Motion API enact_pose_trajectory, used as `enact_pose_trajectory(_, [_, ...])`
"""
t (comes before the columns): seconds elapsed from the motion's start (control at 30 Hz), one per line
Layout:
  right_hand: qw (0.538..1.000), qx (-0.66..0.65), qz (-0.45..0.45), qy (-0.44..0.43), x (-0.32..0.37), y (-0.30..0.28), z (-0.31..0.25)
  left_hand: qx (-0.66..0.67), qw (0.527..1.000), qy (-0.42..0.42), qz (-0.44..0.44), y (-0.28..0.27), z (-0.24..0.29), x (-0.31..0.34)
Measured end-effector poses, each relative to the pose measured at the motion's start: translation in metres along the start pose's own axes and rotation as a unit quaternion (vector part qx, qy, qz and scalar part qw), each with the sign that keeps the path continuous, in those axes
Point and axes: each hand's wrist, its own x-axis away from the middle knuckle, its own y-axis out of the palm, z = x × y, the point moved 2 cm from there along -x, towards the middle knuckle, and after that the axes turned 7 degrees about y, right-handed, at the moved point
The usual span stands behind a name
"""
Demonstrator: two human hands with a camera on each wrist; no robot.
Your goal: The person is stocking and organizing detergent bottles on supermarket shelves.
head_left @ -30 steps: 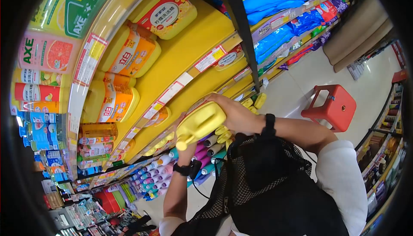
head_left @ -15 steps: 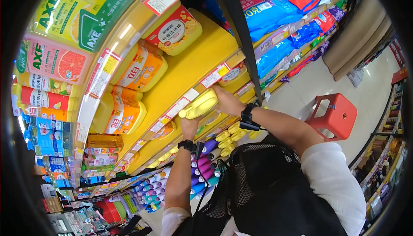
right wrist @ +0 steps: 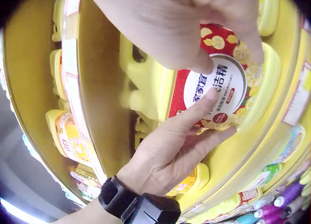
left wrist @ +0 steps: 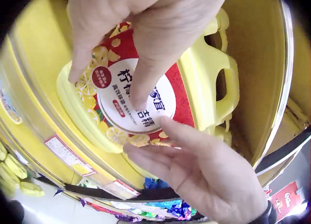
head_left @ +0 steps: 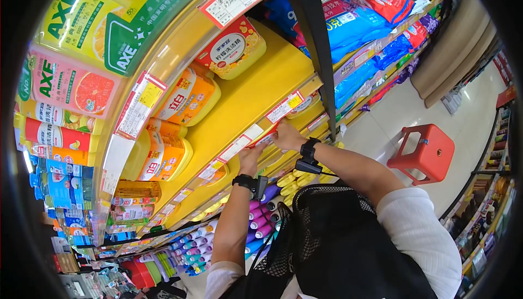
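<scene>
A yellow jug of dish soap (left wrist: 192, 83) with a red and white lemon label lies between both hands at the lower shelf. In the head view only a red strip of its label (head_left: 266, 138) shows. My left hand (head_left: 249, 160) grips one side, its thumb across the label and its fingers along the edge, as the right wrist view also shows. From the opposite side my right hand (head_left: 289, 135) holds the jug, thumb over the label. The jug's moulded handle (left wrist: 226, 85) points into the shelf; its base faces outward.
Orange-labelled jugs (head_left: 188, 100) and another red-labelled jug (head_left: 231, 48) stand on the yellow shelf (head_left: 256, 92) above. Price tags (head_left: 286, 107) line its edge. Blue bags (head_left: 354, 32) lie beyond a black post (head_left: 316, 37). A red stool (head_left: 425, 154) stands on the floor at right.
Both hands have carried the yellow jug away from the body and into the lower shelf. Its yellow side showed plainly before; now hands and shelf edge mostly hide it in the head view.
</scene>
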Motion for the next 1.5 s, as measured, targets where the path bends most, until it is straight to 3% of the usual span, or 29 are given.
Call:
enact_pose_trajectory(0.17, [0.998,-0.062,-0.016,-0.010,-0.009,-0.002,0.002,-0.003,0.999,-0.031,0.040,-0.001,-0.010,-0.020])
enact_pose_trajectory(0.3, [0.990,-0.102,-0.089,0.049,0.000,-0.017,0.000,-0.024,0.998,-0.005,0.049,-0.007,-0.020,-0.038])
enact_pose_trajectory(0.4, [0.980,0.140,-0.143,0.003,0.009,-0.019,0.035,-0.025,0.999,0.019,0.030,-0.011,-0.032,-0.032])
enact_pose_trajectory(0.47, [0.973,0.133,-0.189,0.009,0.028,-0.035,0.051,-0.018,0.999,0.038,-0.004,-0.012,-0.035,-0.022])
enact_pose_trajectory(0.5, [0.968,0.129,-0.213,0.012,0.038,-0.043,0.060,-0.089,0.995,-0.032,0.040,0.004,0.002,0.004])
enact_pose_trajectory(0.6, [0.988,0.047,-0.147,0.002,0.049,-0.047,0.102,-0.079,0.995,-0.052,-0.035,0.002,-0.005,0.026])
enact_pose_trajectory(0.63, [0.980,0.063,-0.185,0.030,0.051,-0.062,0.089,-0.109,0.984,-0.067,-0.125,-0.003,-0.002,0.034])
enact_pose_trajectory(0.73, [0.984,0.031,-0.176,-0.013,0.055,-0.106,0.028,-0.159,0.942,-0.092,-0.281,0.012,0.046,0.061])
enact_pose_trajectory(0.8, [0.983,-0.002,-0.097,-0.158,0.059,-0.135,-0.033,-0.128,0.935,-0.049,-0.327,0.021,0.092,0.074])
enact_pose_trajectory(0.83, [0.982,-0.044,-0.089,-0.159,0.057,-0.144,-0.056,-0.112,0.930,-0.026,-0.349,0.027,0.115,0.079])
enact_pose_trajectory(0.93, [0.979,-0.116,0.008,-0.166,0.051,-0.169,-0.135,-0.049,0.951,0.090,-0.293,0.043,0.179,0.086])
enact_pose_trajectory(1.03, [0.945,-0.063,0.164,-0.277,0.039,-0.183,-0.192,0.007,0.964,0.133,-0.232,0.046,0.200,0.086])
enact_pose_trajectory(1.07, [0.922,-0.050,0.225,-0.310,0.024,-0.182,-0.202,-0.003,0.964,0.136,-0.229,0.045,0.199,0.090])
enact_pose_trajectory(1.13, [0.819,-0.043,0.399,-0.409,-0.022,-0.182,-0.216,-0.023,0.965,0.144,-0.220,0.043,0.195,0.099])
enact_pose_trajectory(1.2, [0.837,-0.027,0.412,-0.358,-0.066,-0.184,-0.220,-0.018,0.968,0.132,-0.214,0.039,0.188,0.112])
enact_pose_trajectory(1.27, [0.790,0.171,0.435,-0.396,-0.126,-0.184,-0.222,-0.013,0.972,0.122,-0.202,0.033,0.178,0.128])
enact_pose_trajectory(1.37, [0.830,0.160,0.383,-0.373,-0.136,-0.197,-0.226,-0.003,0.974,0.135,-0.183,0.022,0.157,0.141])
enact_pose_trajectory(1.4, [0.850,0.130,0.360,-0.361,-0.133,-0.203,-0.224,-0.115,0.971,0.179,-0.113,0.018,0.153,0.146])
enact_pose_trajectory(1.47, [0.878,0.071,0.324,-0.346,-0.130,-0.212,-0.224,-0.334,0.909,0.250,0.023,0.016,0.156,0.157])
enact_pose_trajectory(1.5, [0.887,0.043,0.309,-0.341,-0.129,-0.214,-0.223,-0.338,0.884,0.316,0.061,0.012,0.152,0.155])
